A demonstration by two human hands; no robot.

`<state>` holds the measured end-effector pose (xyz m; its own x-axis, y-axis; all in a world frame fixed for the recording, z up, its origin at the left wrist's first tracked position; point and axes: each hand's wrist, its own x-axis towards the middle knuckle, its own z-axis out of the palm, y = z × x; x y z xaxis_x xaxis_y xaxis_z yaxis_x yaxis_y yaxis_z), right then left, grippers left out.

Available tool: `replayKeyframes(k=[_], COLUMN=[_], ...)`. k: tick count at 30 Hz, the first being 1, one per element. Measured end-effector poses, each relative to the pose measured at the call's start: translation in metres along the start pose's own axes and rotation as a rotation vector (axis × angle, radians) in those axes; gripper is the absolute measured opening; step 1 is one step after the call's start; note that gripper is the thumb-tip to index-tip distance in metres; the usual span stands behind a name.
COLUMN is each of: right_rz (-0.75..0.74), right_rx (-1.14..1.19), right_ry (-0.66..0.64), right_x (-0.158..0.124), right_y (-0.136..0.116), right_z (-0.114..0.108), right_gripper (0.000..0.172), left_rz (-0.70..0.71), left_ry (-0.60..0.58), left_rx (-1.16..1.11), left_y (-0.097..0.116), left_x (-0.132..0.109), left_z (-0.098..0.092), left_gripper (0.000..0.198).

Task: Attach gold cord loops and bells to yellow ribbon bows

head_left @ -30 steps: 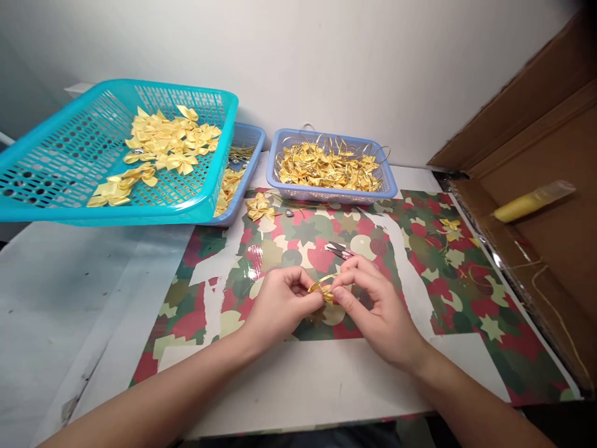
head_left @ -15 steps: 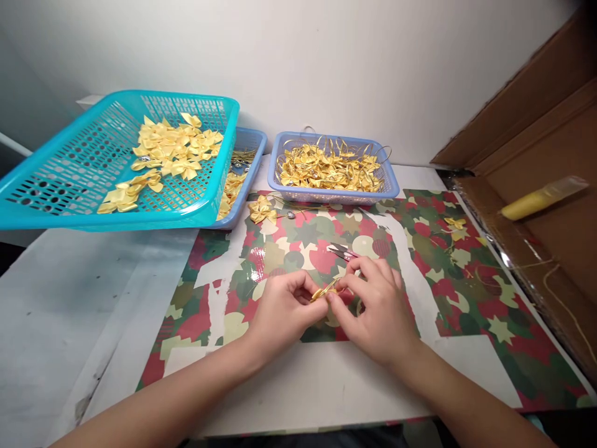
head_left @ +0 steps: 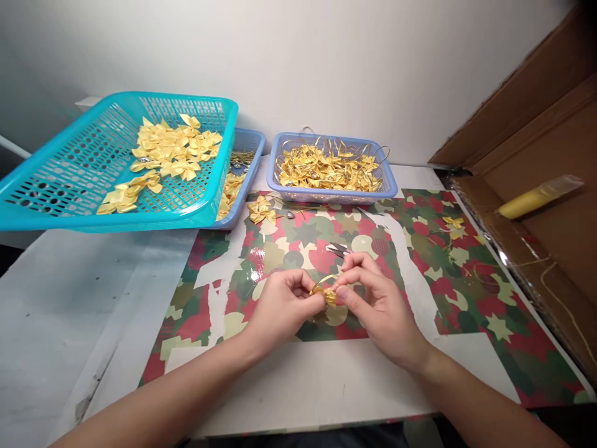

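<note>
A small yellow ribbon bow [head_left: 330, 297] with a thin gold cord [head_left: 325, 281] is between my hands, over the patterned sheet. My left hand [head_left: 284, 306] is closed, its thumb and fingers pinching the bow's left side. From the right, the thumb and index finger of my right hand [head_left: 380, 305] close on the bow's edge and the cord; its other fingers are curled. The cord arches up in a loop above the bow. Small scissors [head_left: 338, 250] lie just beyond my right fingers, their handles hidden behind the hand.
A turquoise basket [head_left: 196, 214] of yellow bows stands at left, overlapping a blue basket [head_left: 254, 177]. Another blue basket [head_left: 333, 196] holds corded bows. Loose bows [head_left: 262, 210] lie on the patterned sheet [head_left: 466, 311]. At right stands cardboard [head_left: 527, 137] with a yellow tube [head_left: 536, 198].
My right hand has turned and drawn slightly right, showing more of the bow. The cord now stands up in a wider loop. My left hand has barely moved.
</note>
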<state>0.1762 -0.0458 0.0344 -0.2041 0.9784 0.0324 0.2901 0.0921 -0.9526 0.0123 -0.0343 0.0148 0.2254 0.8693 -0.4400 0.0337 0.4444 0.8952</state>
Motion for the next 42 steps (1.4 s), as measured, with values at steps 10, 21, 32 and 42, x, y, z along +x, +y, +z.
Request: replayKeyframes(k=[10,21,32,42], right_rz=[-0.171,-0.198,-0.005,-0.071], right_rx=[0.276,0.479,0.172,0.21], right_ry=[0.067,-0.196,-0.098,-0.039], right_x=[-0.004,-0.009,-0.009,-0.009], right_y=[-0.001,-0.009,0.007,-0.001], right_z=[-0.025,-0.019,0.001,-0.014], right_gripper=[0.021,0.009,0.017,0.015], left_rz=[0.036,0.094,-0.003,0.026], left_ry=[0.043,0.025,-0.08,0.039], left_rx=[0.008,0.004,-0.13,-0.047], left_y=[-0.004,-0.003,0.005,0.0], left_x=[0.008,0.006,0.005,0.005], left_z=[-0.002,-0.002,-0.006,-0.006], left_gripper=[0.015,0.015,0.016,0.018])
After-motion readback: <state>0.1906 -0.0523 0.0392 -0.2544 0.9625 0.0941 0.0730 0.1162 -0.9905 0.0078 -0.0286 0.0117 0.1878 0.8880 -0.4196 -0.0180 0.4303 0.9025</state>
